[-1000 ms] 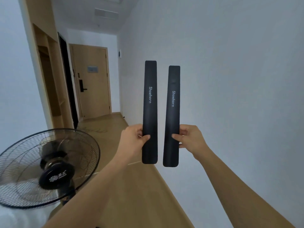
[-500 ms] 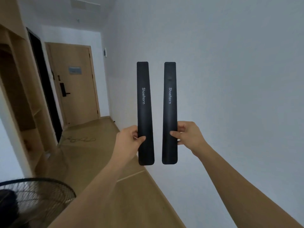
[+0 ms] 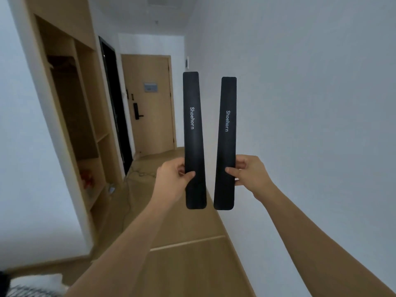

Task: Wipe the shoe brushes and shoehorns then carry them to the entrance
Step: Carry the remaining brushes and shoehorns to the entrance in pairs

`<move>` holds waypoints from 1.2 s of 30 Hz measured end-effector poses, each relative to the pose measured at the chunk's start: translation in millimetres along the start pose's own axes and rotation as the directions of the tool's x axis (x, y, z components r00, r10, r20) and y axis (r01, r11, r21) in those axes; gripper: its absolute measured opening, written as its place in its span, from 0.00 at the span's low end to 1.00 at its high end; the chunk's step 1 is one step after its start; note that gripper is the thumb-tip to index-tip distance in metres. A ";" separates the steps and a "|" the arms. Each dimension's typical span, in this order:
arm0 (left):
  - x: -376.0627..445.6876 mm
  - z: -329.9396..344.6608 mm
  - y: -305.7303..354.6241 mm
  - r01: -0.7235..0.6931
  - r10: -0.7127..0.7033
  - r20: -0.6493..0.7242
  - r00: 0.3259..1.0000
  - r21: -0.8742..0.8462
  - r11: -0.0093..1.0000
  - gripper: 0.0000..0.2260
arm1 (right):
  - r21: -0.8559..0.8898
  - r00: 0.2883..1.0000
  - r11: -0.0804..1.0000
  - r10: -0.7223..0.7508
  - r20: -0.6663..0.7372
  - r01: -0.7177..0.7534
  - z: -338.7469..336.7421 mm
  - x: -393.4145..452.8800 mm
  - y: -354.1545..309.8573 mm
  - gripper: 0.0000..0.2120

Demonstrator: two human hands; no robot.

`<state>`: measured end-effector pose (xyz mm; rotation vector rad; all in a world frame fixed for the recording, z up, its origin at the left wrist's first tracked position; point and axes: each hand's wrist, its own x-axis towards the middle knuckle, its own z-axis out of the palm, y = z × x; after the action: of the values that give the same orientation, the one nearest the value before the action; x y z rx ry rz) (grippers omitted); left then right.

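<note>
Ahead, wooden floor [image 3: 188,264] meets door [image 3: 150,103]; each grip holds a shoehorn [image 3: 194,142].

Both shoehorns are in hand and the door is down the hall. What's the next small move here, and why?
Probably keep walking toward the door. The left hand and right hand each pinch a shoehorn, left one, right one, upright and apart, both grips look firm, and the door lies some way ahead.

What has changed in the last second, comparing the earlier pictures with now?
The person walked forward along the corridor: the fan has left the view and the door looks nearer. The left hand and right hand still hold their shoehorns upright, side by side.
</note>
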<state>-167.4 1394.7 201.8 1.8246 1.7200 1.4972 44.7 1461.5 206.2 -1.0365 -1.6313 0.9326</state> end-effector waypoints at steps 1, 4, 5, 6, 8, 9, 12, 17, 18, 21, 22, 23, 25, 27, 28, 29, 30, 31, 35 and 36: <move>16.3 4.3 -2.9 0.014 -0.014 -0.016 1.000 0.009 1.000 0.10 | 0.012 1.000 1.000 -0.006 0.018 0.006 0.7 21.1 4.0 0.11; 65.5 17.1 -13.7 0.038 -0.036 -0.070 0.997 0.026 0.999 0.09 | 0.018 0.997 1.000 -0.022 0.071 0.020 4.3 83.3 15.4 0.11; 79.7 21.0 -18.4 0.037 -0.034 -0.087 0.996 0.031 0.999 0.09 | 0.020 0.996 0.999 -0.031 0.088 0.029 6.8 102.5 19.7 0.11; 93.0 24.8 -23.5 0.034 -0.030 -0.103 0.994 0.035 0.999 0.09 | 0.025 0.993 0.999 -0.041 0.106 0.039 10.0 121.1 24.0 0.11; 117.2 31.1 -32.9 0.046 -0.041 -0.123 0.992 0.041 0.998 0.09 | 0.042 0.989 0.998 -0.051 0.136 0.045 18.3 154.7 32.1 0.11; 128.6 33.3 -38.0 0.057 -0.051 -0.132 0.990 0.044 0.997 0.09 | 0.050 0.987 0.998 -0.053 0.149 0.046 23.7 169.6 35.7 0.11; 164.5 36.8 -58.4 0.091 -0.081 -0.162 0.984 0.059 0.994 0.09 | 0.073 0.980 0.996 -0.066 0.188 0.053 42.7 214.0 46.1 0.11; 221.8 39.9 -100.9 0.119 -0.104 -0.177 0.979 0.074 0.990 0.10 | 0.099 0.975 0.993 -0.081 0.206 0.061 72.3 280.3 65.1 0.11; 236.6 41.8 -113.0 0.124 -0.109 -0.179 0.978 0.074 0.990 0.10 | 0.098 0.975 0.993 -0.081 0.205 0.062 79.1 295.7 70.9 0.11; 282.9 45.7 -150.3 0.133 -0.124 -0.179 0.976 0.040 0.990 0.09 | 0.073 0.977 0.995 -0.085 0.197 0.072 99.3 343.8 84.9 0.11; 299.4 46.0 -161.9 0.127 -0.119 -0.172 0.978 0.035 0.991 0.09 | 0.073 0.978 0.995 -0.085 0.189 0.072 105.9 360.6 87.7 0.11; 316.1 45.4 -172.2 0.123 -0.115 -0.164 0.980 0.036 0.992 0.09 | 0.073 0.980 0.995 -0.086 0.181 0.074 112.4 377.3 89.0 0.11; 350.7 42.1 -190.5 0.121 -0.116 -0.152 0.982 0.026 0.992 0.09 | 0.067 0.982 0.995 -0.087 0.170 0.076 125.5 411.2 88.3 0.11; 384.8 37.4 -207.9 0.106 -0.102 -0.139 0.985 0.023 0.994 0.10 | 0.055 0.982 0.995 -0.096 0.161 0.088 138.9 443.7 86.7 0.11; 400.9 35.4 -217.4 0.096 -0.092 -0.133 0.987 0.030 0.995 0.10 | 0.055 0.982 0.994 -0.102 0.158 0.094 145.9 459.0 87.1 0.11; 416.1 33.7 -226.9 0.092 -0.086 -0.129 0.988 0.037 0.995 0.10 | 0.058 0.982 0.993 -0.107 0.158 0.099 153.1 473.9 88.0 0.11; 429.8 32.9 -237.0 0.093 -0.087 -0.129 0.988 0.039 0.995 0.09 | 0.064 0.981 0.993 -0.111 0.158 0.102 160.1 488.2 89.9 0.11; 442.0 32.9 -246.9 0.099 -0.095 -0.129 0.987 0.028 0.995 0.09 | 0.068 0.982 0.993 -0.109 0.157 0.099 166.8 501.8 92.5 0.11; 478.2 35.0 -286.5 0.112 -0.107 -0.111 0.988 0.031 0.993 0.10 | 0.090 0.982 0.992 -0.102 0.158 0.088 194.2 550.2 109.3 0.12; 487.4 35.0 -295.9 0.119 -0.116 -0.108 0.987 0.029 0.992 0.11 | 0.096 0.982 0.992 -0.099 0.161 0.084 201.0 562.1 114.2 0.12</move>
<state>-422.2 1905.8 214.2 1.6554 1.8795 1.5508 -228.9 2003.9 227.3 -0.8348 -1.7422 1.0418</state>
